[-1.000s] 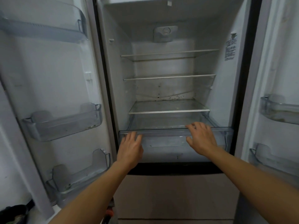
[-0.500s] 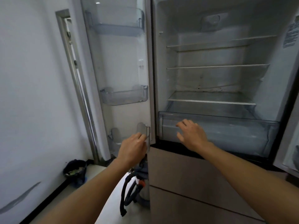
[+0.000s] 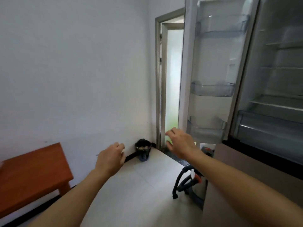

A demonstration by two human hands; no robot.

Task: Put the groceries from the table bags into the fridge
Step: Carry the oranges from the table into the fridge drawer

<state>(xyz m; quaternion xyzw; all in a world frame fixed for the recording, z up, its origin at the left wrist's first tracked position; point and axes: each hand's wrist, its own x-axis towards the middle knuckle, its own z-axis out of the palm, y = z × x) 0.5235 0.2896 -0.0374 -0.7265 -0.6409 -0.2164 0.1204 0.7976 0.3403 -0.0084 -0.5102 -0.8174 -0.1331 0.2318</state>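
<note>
The fridge (image 3: pixel 278 89) stands open at the right, its glass shelves and clear bottom drawer (image 3: pixel 268 128) bare. Its left door (image 3: pixel 211 71) is swung wide, with three empty clear bins. My left hand (image 3: pixel 110 158) hovers in the air over the floor, fingers loosely curled and holding nothing. My right hand (image 3: pixel 180 142) floats in front of the door's lowest bin, fingers spread and empty. An orange wooden table (image 3: pixel 32 176) shows at the lower left; no bags or groceries are in view.
A white wall fills the left. A small black bin (image 3: pixel 143 149) sits in the corner by a frosted glass doorway (image 3: pixel 171 82). A vacuum cleaner with a dark hose (image 3: pixel 185 181) stands on the tiled floor beside the fridge's lower cabinet (image 3: pixel 255 185).
My view has swung left from the fridge interior toward the wall and table. Both hands came off the bottom drawer and now hang free in the air.
</note>
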